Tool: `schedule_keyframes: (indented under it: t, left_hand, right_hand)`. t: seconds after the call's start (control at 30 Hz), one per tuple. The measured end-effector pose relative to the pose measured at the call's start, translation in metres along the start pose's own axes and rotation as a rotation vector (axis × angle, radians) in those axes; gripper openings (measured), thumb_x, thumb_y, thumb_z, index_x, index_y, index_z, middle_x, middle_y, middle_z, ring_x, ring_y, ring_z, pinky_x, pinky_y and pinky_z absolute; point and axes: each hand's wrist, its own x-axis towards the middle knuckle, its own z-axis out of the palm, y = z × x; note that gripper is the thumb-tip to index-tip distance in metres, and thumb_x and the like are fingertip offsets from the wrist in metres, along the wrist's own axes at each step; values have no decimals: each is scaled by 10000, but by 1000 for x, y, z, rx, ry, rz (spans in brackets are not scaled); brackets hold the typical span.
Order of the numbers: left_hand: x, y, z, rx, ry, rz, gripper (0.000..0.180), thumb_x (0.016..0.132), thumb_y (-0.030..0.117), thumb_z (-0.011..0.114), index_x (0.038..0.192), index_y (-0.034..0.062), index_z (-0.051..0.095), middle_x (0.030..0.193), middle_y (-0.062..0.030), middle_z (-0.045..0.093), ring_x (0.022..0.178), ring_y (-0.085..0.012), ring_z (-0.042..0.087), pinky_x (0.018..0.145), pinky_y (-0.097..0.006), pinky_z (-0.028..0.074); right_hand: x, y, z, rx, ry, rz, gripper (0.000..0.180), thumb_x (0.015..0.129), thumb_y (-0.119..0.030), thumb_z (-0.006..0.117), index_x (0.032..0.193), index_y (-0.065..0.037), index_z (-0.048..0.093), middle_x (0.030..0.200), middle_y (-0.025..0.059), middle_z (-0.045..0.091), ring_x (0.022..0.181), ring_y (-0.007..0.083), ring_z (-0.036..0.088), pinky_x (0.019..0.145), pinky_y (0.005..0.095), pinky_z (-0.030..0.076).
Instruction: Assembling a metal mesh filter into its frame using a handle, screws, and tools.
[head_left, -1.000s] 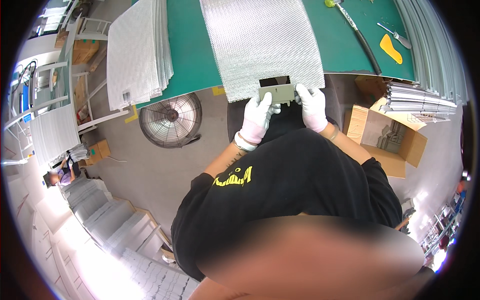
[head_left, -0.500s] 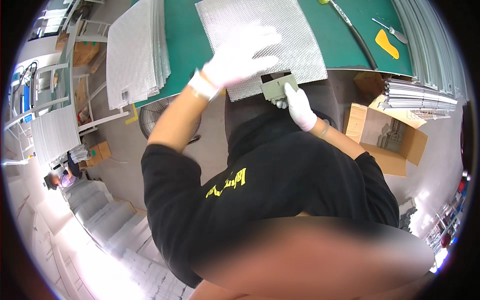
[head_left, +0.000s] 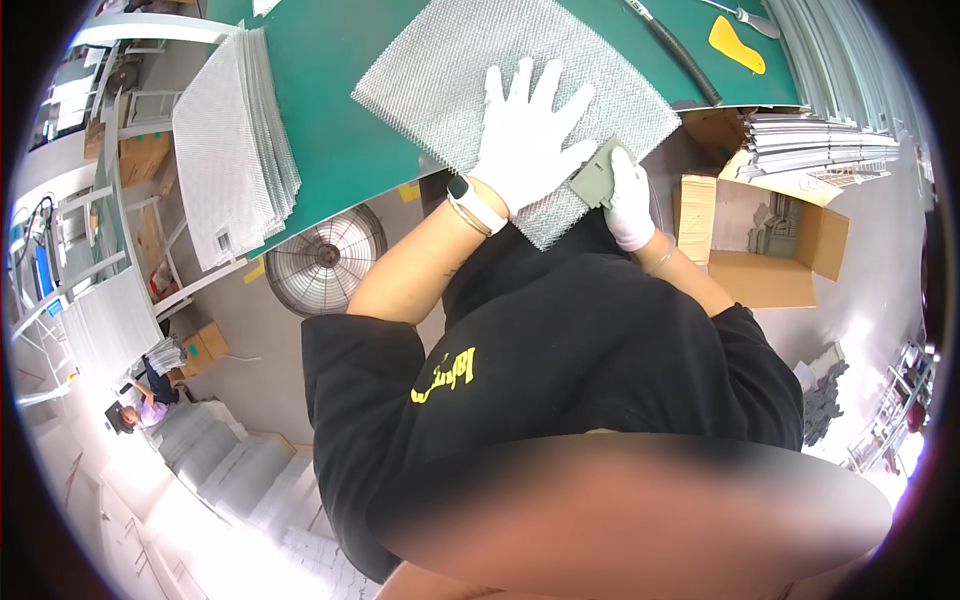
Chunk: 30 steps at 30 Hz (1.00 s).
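Note:
A silvery metal mesh sheet lies turned cornerwise on the green table, one corner reaching past the front edge toward my body. My left hand, in a white glove, rests flat on the mesh with its fingers spread. In my gloved right hand is a flat grey-green plastic piece, gripped with the thumb on top. That piece sits at the mesh's near right edge; whether it is fitted onto the mesh or only touches it, I cannot tell.
A stack of mesh sheets overhangs the table's left side. On the green table lie a black-handled tool, a yellow scraper and a screwdriver. Metal strips line the right. Below are a floor fan and an open carton.
The mesh sheet has turned cornerwise. My left hand, blurred above it before, now lies flat on it. My right hand has shifted slightly right and tilted the plastic piece.

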Motion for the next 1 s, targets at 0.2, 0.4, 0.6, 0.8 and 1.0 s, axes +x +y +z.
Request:
schedule_keyframes:
  t: [0.2, 0.4, 0.6, 0.8, 1.0]
  left_hand:
    - [-4, 2, -1, -43, 2, -23, 643, 893, 507, 617, 1452, 200, 540, 1512, -219, 445, 1402, -470, 383, 1163, -670, 174]
    - [-7, 12, -7, -17, -23, -45, 680, 884, 504, 628, 1488, 215, 507, 1486, -236, 464, 1365, -477, 406, 1150, -657, 215]
    - [-9, 11, -5, -63, -8, -46, 672, 881, 503, 630, 1473, 202, 527, 1493, -235, 459, 1371, -470, 398, 1159, -662, 198]
    - [-10, 12, -5, -58, -26, -60, 664, 889, 506, 623, 1469, 197, 532, 1503, -232, 451, 1390, -475, 378, 1163, -668, 181]
    - [-9, 15, -4, -32, -57, -60, 675, 892, 508, 618, 1479, 190, 519, 1513, -230, 437, 1397, -479, 368, 1165, -674, 168]
  right_hand:
    - [-10, 0, 0, 191, -39, 134, 274, 1017, -261, 629, 1166, -31, 643, 1024, 9, 659, 917, 81, 608, 825, 266, 507]
    - [0, 3, -12, 155, -28, 51, 255, 1016, -216, 613, 1144, 0, 659, 1017, 35, 678, 900, 93, 624, 786, 263, 515]
    - [-6, 13, 1, -119, 160, -247, 180, 1010, -156, 607, 1067, 6, 661, 956, 34, 668, 857, 103, 617, 754, 269, 509]
    - [2, 20, -8, -196, 74, -204, 266, 1077, -176, 435, 978, 6, 603, 839, 134, 593, 743, 222, 577, 677, 343, 478]
    - [2, 22, 9, 77, 181, -229, 320, 1081, -295, 478, 888, -71, 600, 804, -16, 569, 723, 78, 508, 657, 268, 439]
